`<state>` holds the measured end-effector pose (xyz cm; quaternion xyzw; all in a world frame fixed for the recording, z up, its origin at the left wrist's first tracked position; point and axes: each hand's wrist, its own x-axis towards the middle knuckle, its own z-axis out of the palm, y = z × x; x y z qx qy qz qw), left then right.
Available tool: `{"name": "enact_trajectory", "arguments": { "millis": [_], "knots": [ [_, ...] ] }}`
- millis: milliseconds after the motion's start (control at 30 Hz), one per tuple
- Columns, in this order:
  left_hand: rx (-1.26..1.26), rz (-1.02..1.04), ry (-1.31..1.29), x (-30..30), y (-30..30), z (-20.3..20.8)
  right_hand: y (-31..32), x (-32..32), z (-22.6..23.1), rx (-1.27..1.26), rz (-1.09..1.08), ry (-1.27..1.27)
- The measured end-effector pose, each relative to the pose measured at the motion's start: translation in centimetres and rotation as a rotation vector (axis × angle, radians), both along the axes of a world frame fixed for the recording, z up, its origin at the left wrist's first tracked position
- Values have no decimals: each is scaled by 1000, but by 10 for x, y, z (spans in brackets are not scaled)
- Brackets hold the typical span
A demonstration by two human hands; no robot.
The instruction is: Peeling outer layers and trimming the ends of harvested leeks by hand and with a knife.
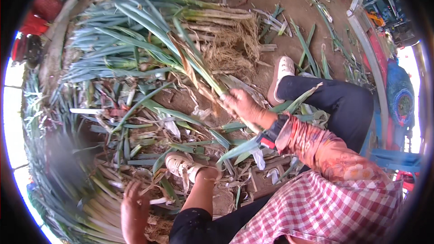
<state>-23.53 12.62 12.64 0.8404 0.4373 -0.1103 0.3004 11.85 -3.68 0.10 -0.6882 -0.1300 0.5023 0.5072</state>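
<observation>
My right hand (246, 105) is closed around the pale stem of a long green onion (209, 77). Dry brown outer leaves hang along its stem, and its green leaves point to the far left. Low on the left, my left hand (134, 210) is raised with its fingers stretched out and nothing visible in it. Beside that hand lies a pile of green onions with clean white stems (101, 210). Past my right hand, a heap of unpeeled green onions (108, 47) lies on the ground, its shaggy brown roots (233, 47) toward the right.
Stripped leaves (181, 147) and dry skins litter the ground between my shoes (185, 165). A narrow white strip (86, 111) lies among the scraps at left. To the right stand a metal frame (361, 31) and a blue round-patterned item (400, 101). Red sacks (43, 11) sit far left.
</observation>
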Motion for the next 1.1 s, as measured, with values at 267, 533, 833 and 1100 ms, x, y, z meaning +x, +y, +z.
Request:
{"name": "enact_trajectory", "arguments": {
  "millis": [267,533,833,1100],
  "knots": [
    [-274,139,-265,140,-20,127,2,-48,113,400,114,-611],
    [-500,335,-1372,192,-57,114,-16,-70,153,707,253,-308],
    [-710,477,-1494,178,-78,80,4,-84,161,915,300,159],
    [-440,658,-1538,159,-42,60,-17,-91,134,714,450,-664]
  ]
}}
